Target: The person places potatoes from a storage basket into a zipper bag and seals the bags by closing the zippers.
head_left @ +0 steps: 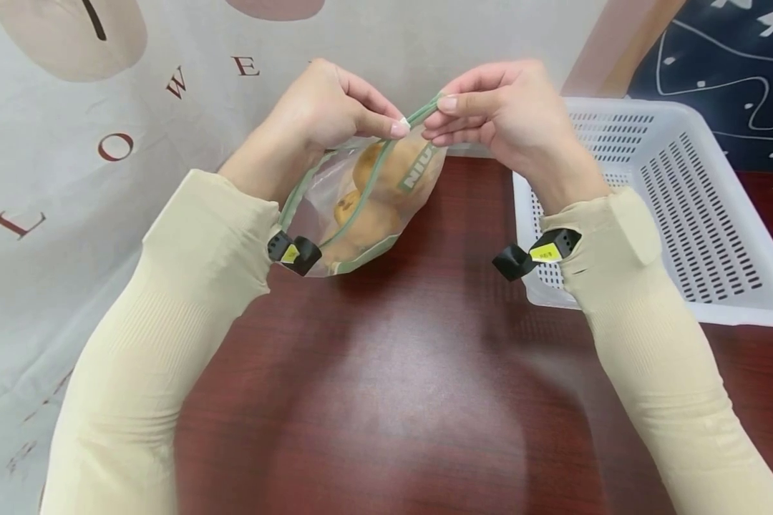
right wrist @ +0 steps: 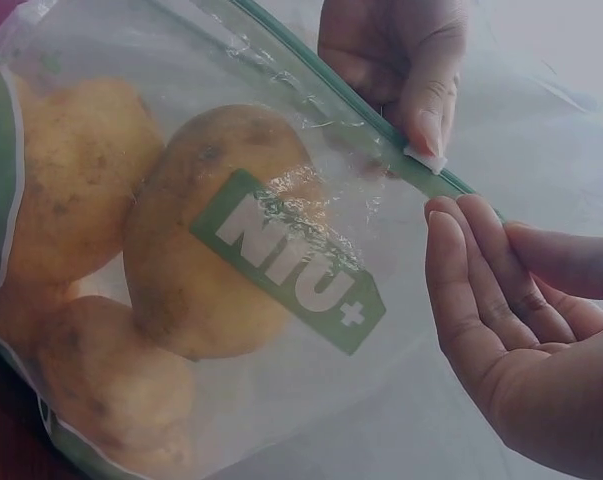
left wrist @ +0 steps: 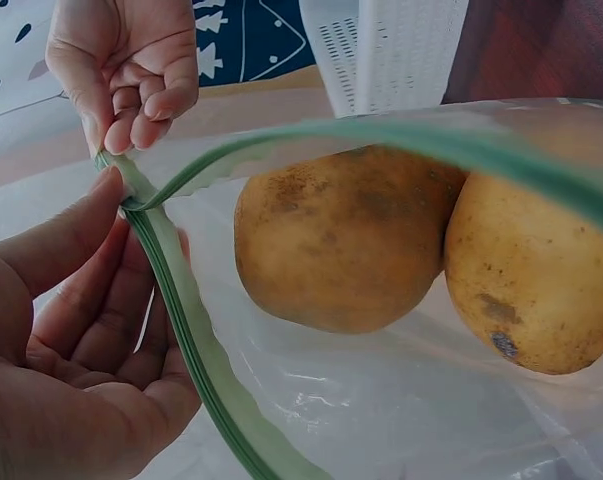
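A clear zipper bag (head_left: 419, 172) with green edging stands on the table, its mouth tilted up. Several potatoes (left wrist: 341, 245) lie inside it, seen through the plastic. My left hand (head_left: 331, 107) pinches the small white zipper slider (right wrist: 427, 158) on the green seal between thumb and finger. Just beyond it, my right hand (head_left: 512, 107) holds the end of the seal between thumb and forefinger, its other fingers loosely bent. From the right hand's end to the slider the two green strips run together; past the slider they spread apart around the bag's mouth.
To the right stands a white perforated plastic basket (head_left: 702, 214). The dark red wooden tabletop (head_left: 386, 400) stretches in front of the bag. A pale cloth (head_left: 187, 43) with printed letters hangs behind and on the left; a dark blue patterned cloth (head_left: 734, 79) is at the back right.
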`<state>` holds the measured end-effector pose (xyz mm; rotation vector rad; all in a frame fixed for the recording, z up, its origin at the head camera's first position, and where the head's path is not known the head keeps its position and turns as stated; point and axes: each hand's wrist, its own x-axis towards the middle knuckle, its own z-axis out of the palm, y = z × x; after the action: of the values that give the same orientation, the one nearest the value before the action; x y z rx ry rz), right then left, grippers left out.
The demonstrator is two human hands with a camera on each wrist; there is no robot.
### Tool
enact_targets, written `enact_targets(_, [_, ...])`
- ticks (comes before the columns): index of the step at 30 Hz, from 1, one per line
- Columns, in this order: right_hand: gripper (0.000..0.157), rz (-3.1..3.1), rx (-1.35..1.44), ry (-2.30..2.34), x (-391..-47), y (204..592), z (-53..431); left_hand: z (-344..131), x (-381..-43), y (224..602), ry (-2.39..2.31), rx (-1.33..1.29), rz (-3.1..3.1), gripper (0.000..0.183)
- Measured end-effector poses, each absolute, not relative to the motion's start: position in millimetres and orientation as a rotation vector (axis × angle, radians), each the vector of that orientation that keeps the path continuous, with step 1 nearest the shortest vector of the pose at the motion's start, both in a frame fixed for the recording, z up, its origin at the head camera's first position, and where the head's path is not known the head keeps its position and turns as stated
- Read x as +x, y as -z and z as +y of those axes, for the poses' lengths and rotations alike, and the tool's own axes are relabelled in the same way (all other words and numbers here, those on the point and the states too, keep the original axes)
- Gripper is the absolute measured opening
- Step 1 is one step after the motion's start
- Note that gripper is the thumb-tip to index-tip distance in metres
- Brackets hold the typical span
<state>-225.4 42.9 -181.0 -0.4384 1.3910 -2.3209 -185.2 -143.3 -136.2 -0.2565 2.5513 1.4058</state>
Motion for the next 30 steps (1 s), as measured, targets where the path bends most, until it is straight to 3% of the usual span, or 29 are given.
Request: enact_targets(30, [0.006, 1.370, -0.367, 2.375, -237.0, 188.0, 74.7, -175.9, -163.5, 147.0, -1.135, -0.296, 2.598, 0.020])
